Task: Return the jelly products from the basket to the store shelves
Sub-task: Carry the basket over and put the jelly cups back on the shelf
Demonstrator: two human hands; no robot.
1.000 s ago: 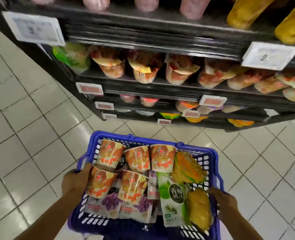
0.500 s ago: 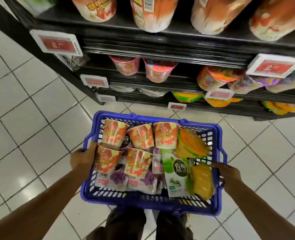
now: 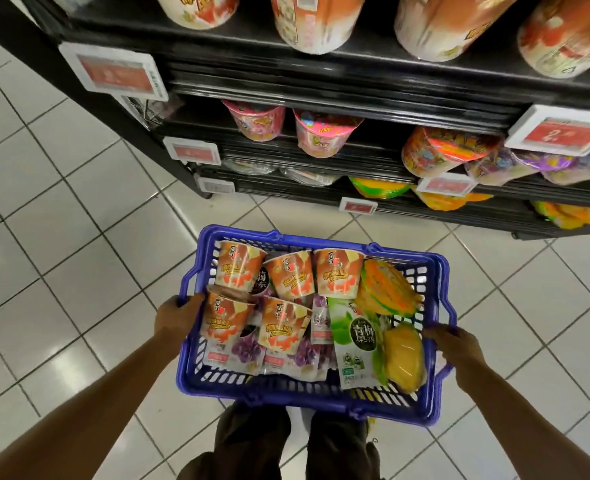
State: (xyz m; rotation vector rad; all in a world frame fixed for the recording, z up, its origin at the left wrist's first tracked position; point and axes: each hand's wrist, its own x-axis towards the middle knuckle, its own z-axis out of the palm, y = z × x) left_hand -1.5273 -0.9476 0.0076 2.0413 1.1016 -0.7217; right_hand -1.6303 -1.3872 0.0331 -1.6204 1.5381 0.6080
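A blue plastic basket [image 3: 300, 396], gripped at its side rims by a person's left hand [image 3: 177, 315] and right hand [image 3: 454, 344], fingers curled over the edges, holds five orange jelly cups [image 3: 288, 275], purple grape pouches [image 3: 241, 351], a green pouch [image 3: 354, 344] and yellow packs [image 3: 402, 355]. Black shelves [image 3: 321, 84] stand just beyond the basket.

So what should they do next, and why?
Probably set the blue basket down on the floor: left hand and right hand both grip its sides, so neither can lift an orange jelly cup to the matching cups above.
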